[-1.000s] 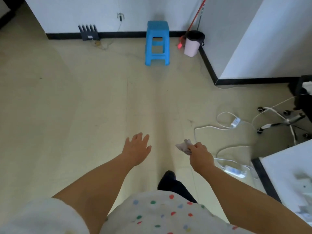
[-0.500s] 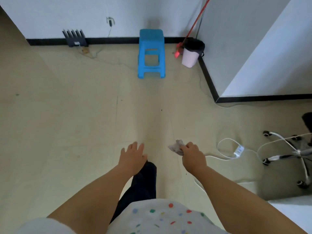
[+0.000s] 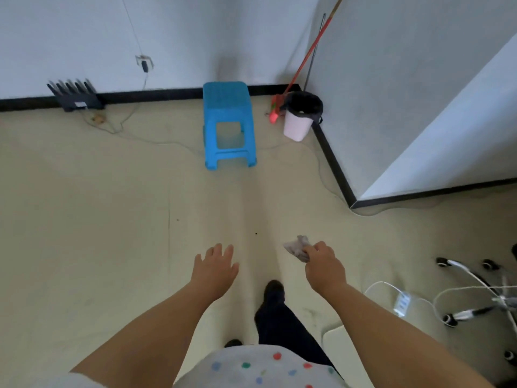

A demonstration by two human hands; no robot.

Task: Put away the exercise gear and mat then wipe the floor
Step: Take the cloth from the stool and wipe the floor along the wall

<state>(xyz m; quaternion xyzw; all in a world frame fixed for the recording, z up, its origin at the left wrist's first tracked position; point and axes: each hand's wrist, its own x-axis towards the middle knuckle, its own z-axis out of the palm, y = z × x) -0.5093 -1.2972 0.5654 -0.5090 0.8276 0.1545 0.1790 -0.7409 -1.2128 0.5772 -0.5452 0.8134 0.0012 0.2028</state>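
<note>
A person stands on a pale beige floor [image 3: 84, 219], both bare arms held out forward and down. The right hand [image 3: 324, 266] has its fingers [image 3: 312, 249] pinched shut around a small crumpled cloth [image 3: 298, 246]. The cloth is pale, greyish-white with a faint pink tint, wadded into a rumpled lump with creases and folds, and it sticks out to the left and far side of the knuckles, held above the floor rather than touching it. The left hand [image 3: 215, 266] is spread flat, palm down, fingers apart and holding nothing, just left of the right hand.

Below the hands, a dark-clad leg and foot [image 3: 275, 292] step forward, and a white top with coloured dots [image 3: 260, 365] fills the near edge.

Far across the floor, a bright blue plastic stool [image 3: 228, 121] stands upright close to the white wall. To its right, in the corner, a pale pink bin with a black liner [image 3: 300, 116] sits just beside a red-handled broom [image 3: 305, 57] leaning against the wall. To the far left, a black router [image 3: 75, 96] with a row of antennas rests by the black skirting, with thin cables trailing from it. On the near right, a white power strip [image 3: 401, 303] with its cord lies near the wheeled base of an office chair [image 3: 475, 301].
</note>
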